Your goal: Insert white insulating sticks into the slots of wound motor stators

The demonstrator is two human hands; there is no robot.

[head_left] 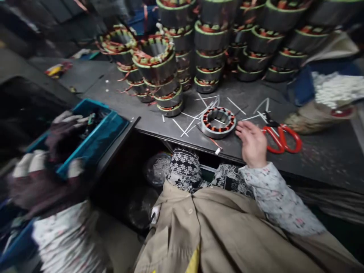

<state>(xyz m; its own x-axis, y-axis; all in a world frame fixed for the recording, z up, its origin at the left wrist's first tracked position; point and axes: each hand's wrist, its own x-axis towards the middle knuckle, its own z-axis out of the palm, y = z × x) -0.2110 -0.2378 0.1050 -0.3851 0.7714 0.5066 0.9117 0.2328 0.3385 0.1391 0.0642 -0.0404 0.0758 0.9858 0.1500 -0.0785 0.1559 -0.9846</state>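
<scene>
My right hand (252, 142) is bare, its fingers stretched out flat on the dark worktable. Its fingertips lie at the right edge of a small wound stator (207, 130), a grey ring with copper coils; whether they touch is unclear. Red-handled scissors (280, 138) lie right of that hand, and thin white strips (179, 127) are scattered around the ring. A white connector (218, 151) on wires sits in front. My left hand (45, 185), in a dark glove with white fingertips, is around the near corner of a teal bin (93, 132), partly blurred.
Several stacks of larger wound stators (159, 72) line the back of the table. A similar glove (65, 131) lies over the bin. White small pieces (337, 91) fill a container at the right. Below the table edge are clear round containers (159, 168).
</scene>
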